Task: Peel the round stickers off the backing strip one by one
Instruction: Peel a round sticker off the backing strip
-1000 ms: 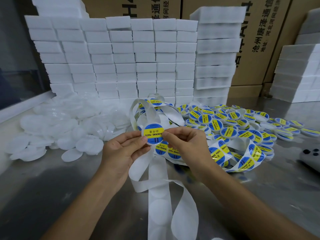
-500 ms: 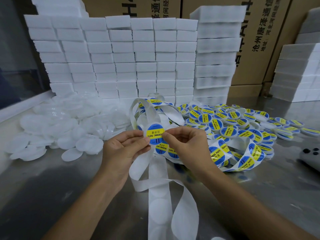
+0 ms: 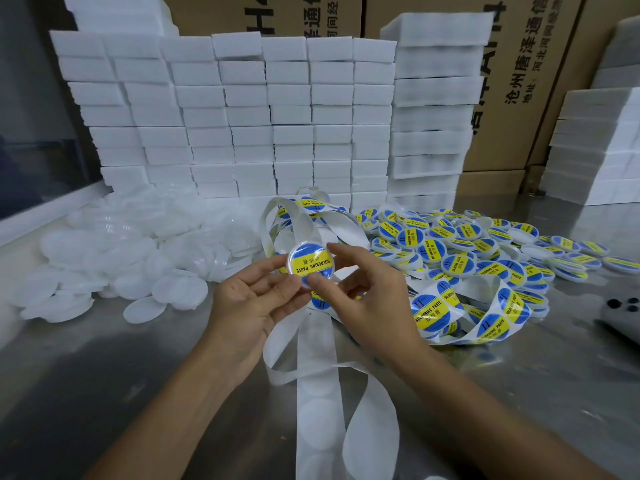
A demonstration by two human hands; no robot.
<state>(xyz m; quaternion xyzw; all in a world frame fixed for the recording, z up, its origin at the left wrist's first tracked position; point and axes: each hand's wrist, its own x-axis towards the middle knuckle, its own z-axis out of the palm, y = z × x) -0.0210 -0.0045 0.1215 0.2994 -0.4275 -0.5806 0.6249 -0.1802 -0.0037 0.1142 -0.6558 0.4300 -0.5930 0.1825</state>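
Our left hand (image 3: 249, 306) and right hand (image 3: 363, 299) pinch a stickered clear lid (image 3: 310, 265), fingers clamped on its rim, above the backing strip (image 3: 317, 393).

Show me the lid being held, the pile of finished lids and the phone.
Held lid (image 3: 310, 262), head view: middle of its yellow band.
Pile of finished lids (image 3: 460, 244), head view: a lid mid-pile.
Phone (image 3: 621, 315), head view: its back, below the lenses.
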